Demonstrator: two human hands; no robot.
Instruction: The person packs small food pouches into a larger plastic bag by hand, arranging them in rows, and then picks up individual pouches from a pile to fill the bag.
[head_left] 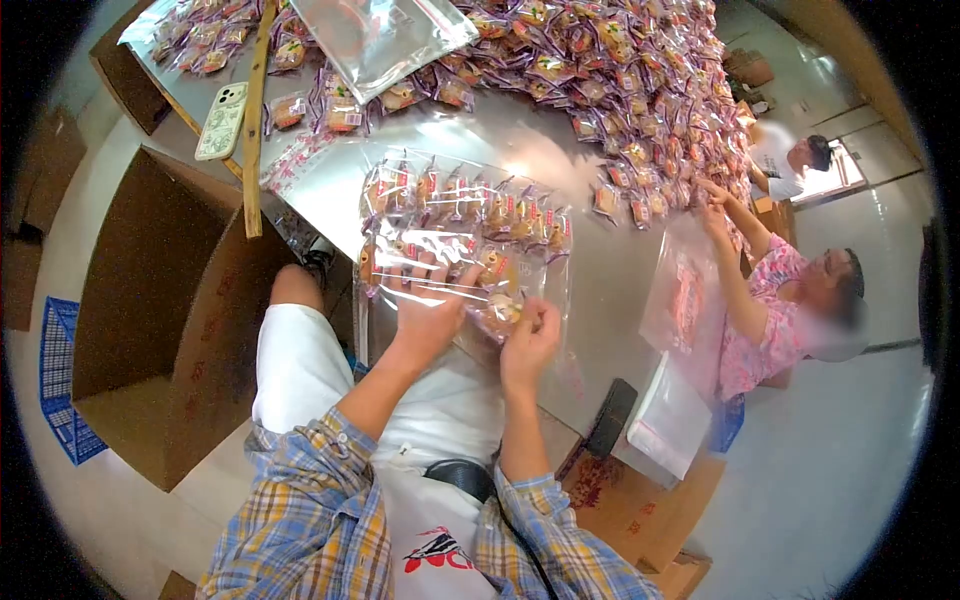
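Note:
A large clear plastic bag (548, 288) lies at the near edge of the metal table, close over my lap. Inside it, small wrapped snack packets (503, 214) are lined up in rows, with a shorter group nearer to me. My left hand (430, 312) rests with fingers spread over the lower packets, glare from the plastic crossing the fingertips. At the bag's near right corner, my right hand (531, 343) has thumb and fingers pinched on the bag's edge, right beside a single packet (497, 312).
A big pile of packets (640, 90) covers the far table. Flat clear bags (385, 40) lie on it. A wooden strip (254, 130) and a phone (222, 120) are at left, above an open carton (160, 310). A co-worker (780, 310) handles packets at right.

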